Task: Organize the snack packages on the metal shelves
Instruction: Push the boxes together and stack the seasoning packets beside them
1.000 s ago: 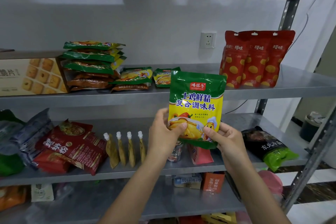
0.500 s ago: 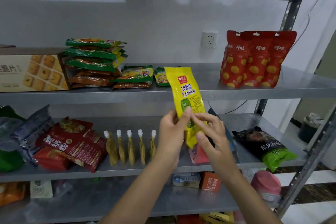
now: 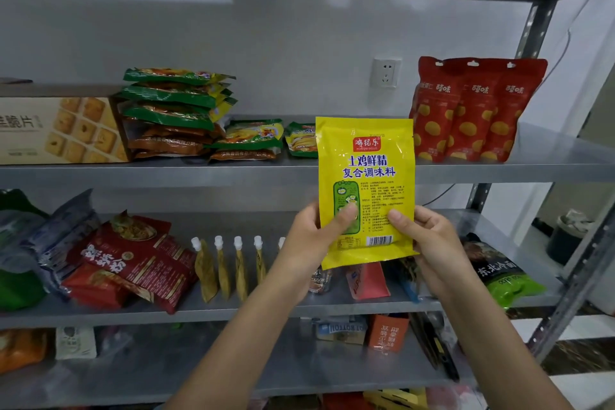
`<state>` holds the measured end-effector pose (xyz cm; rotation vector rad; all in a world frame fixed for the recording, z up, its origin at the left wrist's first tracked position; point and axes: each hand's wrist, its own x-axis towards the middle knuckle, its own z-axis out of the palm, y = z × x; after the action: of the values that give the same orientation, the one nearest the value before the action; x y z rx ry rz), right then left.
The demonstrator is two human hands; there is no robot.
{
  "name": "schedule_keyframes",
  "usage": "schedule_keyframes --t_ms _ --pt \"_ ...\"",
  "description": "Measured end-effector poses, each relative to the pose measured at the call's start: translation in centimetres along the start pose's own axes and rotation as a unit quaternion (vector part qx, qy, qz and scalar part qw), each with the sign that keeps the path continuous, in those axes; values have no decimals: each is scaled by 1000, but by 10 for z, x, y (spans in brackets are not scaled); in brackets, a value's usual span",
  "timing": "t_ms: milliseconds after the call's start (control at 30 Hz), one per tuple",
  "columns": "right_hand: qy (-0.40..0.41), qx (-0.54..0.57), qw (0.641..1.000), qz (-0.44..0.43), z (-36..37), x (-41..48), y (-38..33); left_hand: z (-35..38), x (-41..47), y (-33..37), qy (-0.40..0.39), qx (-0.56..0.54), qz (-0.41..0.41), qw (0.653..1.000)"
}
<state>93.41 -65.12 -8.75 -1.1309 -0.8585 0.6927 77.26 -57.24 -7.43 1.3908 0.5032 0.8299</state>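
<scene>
A yellow seasoning packet [image 3: 366, 170] stands upright in front of the shelves, its printed back side with a barcode facing me. My left hand [image 3: 312, 236] grips its lower left edge, thumb on the green panel. My right hand [image 3: 429, 240] holds the lower right edge, thumb on the face. On the upper metal shelf [image 3: 100, 173] behind it lie a stack of green and yellow packets [image 3: 176, 100] and two more similar packets [image 3: 249, 136]. Three red pouches [image 3: 472, 110] stand at the right of that shelf.
A biscuit box [image 3: 56, 130] sits at the upper shelf's left. The middle shelf holds red noodle bags [image 3: 133, 260], several spouted sauce pouches [image 3: 229, 270] and a green-black bag [image 3: 499, 273]. A wall socket [image 3: 386, 71] is behind. A slanted shelf post [image 3: 579, 276] stands at the right.
The packet has been turned from its green-topped front, through edge-on, to its yellow back side. Both hands shifted their grip and now hold it by the lower corners.
</scene>
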Motion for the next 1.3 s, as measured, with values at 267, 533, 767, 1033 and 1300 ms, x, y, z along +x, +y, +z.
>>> schedule_keyframes --t_ms 267,533,767,1033,1300 --pt "-23 3 1000 0 1 -1 -1 -4 1 -4 53 16 1 998" --pt "-118 -29 992 40 -5 -1 -1 -6 1 -4 64 4 -26 998" --pt "-126 21 990 53 -6 -3 2 -9 2 -3 52 -3 -55 997" --pt "-76 43 995 49 -5 -4 5 -17 2 -4 34 -52 -75 995" --pt "-88 34 993 74 -3 -2 -3 -17 1 -6 96 -50 -49 993"
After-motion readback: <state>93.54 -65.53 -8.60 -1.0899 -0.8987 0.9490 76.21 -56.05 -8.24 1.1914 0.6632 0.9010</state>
